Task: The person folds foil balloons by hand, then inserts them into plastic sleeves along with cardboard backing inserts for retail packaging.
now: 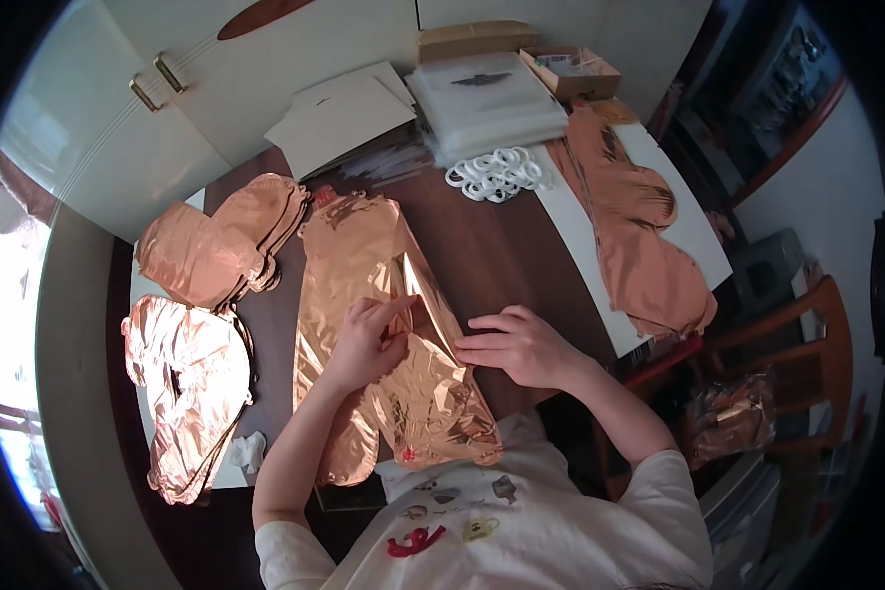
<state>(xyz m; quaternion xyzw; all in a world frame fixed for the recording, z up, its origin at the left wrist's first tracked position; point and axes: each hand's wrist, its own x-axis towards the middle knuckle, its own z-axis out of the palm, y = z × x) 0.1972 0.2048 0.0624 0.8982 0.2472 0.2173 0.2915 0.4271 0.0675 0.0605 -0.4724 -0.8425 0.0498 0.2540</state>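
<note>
A shiny rose-gold foil balloon [349, 251] lies flat and lengthwise on the dark wooden table in front of me, its near end by my shirt. Its right side is creased and partly folded over near the middle. My left hand [366, 346] rests on the foil, index finger and thumb apart and the other fingers bent. At the balloon's right edge is my right hand [526, 349], fingers stretched out toward the left and their tips touching or just beside the foil.
Stacked rose-gold foil balloons lie at left, an upper stack [202, 251] and a lower stack [192, 364], with more balloons [639, 226] at right. Behind are white cards [339, 113], clear plastic bags [487, 103], white rings [497, 175] and a cardboard box [585, 79]. A wooden chair [836, 354] stands at right.
</note>
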